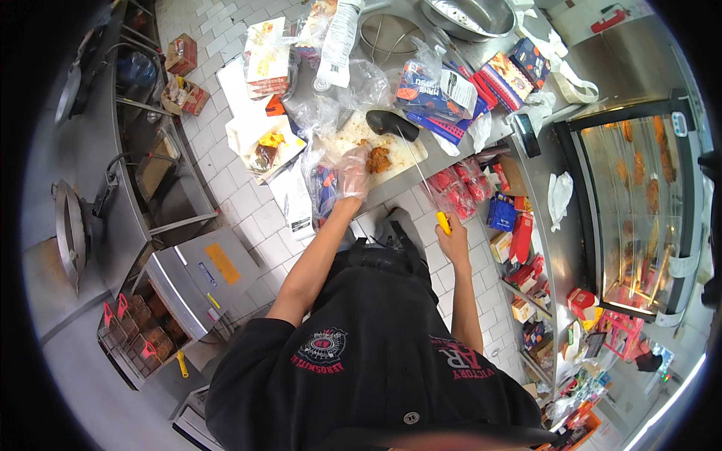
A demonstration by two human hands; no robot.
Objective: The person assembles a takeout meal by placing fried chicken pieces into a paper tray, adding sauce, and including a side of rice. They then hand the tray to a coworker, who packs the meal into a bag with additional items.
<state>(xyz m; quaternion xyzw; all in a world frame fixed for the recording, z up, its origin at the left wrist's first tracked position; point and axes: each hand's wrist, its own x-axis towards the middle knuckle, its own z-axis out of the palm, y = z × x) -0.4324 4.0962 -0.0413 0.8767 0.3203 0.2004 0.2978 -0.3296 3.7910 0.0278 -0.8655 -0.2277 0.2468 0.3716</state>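
On a white cutting board lies a browned piece of fried chicken, with crumbs around it. My left hand, in a clear plastic glove, is closed against the left side of the chicken; the glove blurs its fingertips. My bare right hand grips the yellow handle of a long, thin-bladed knife. Its blade points up and away, past the counter's front edge, toward a black scoop-like tool on the board. Left of my gloved hand stands an open paper box with yellow and dark food inside.
Printed cartons, plastic bags and a metal bowl crowd the counter. At the right stands a glass display cabinet with fried food. Shelves of red packages lie below the counter. Fry baskets are at the lower left.
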